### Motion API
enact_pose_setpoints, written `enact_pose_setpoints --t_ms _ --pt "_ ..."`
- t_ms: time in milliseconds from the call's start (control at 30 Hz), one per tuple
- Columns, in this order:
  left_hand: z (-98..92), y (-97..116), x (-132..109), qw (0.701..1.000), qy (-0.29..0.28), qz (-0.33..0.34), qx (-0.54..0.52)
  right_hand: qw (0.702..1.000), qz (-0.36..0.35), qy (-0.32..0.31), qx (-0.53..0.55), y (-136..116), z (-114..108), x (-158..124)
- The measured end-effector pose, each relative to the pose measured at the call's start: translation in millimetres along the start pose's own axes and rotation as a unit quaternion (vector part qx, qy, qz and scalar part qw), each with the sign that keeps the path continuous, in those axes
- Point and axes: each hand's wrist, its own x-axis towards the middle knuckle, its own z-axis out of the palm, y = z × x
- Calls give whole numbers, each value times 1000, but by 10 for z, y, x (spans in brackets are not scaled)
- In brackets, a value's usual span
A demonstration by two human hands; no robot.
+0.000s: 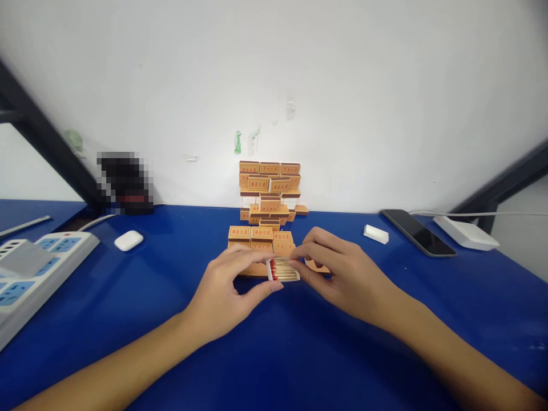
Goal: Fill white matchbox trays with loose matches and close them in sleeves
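A white matchbox tray [298, 278] lies between my hands, over the blue table's near middle. Several red-headed matches [283, 268] fill it, their heads toward the left. My left hand [229, 288] grips the tray's left end between the thumb in front and the fingers behind. At the right end, my right hand [342, 268] has its fingers and thumb closed on the tray, over the plain match ends. Whether it also pinches a match is hidden. Just behind my hands stand rows of orange matchboxes [262, 233], and another matchbox [319, 267] is partly covered by my right hand.
Farther back, a tiered matchbox stack [269, 185] rises near the wall. A power strip [47, 268] and a white earphone case [129, 240] lie left. On the right are a small white block [375, 234], a phone [417, 233] and a white cabled device [466, 233].
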Motion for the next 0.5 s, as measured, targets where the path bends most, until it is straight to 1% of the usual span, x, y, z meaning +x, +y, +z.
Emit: enact_pose_setpoints --t_ms 133,267,500 --pt "-1 -15 5 1000 4 -1 -3 1000 4 8 -8 45 -21 8" --pt "-2 -18 7 1000 10 -4 0 1000 2 -8 -2 19 -14 3" --pt "2 -15 1 1000 4 -6 0 999 -3 -28 25 -19 9 -6"
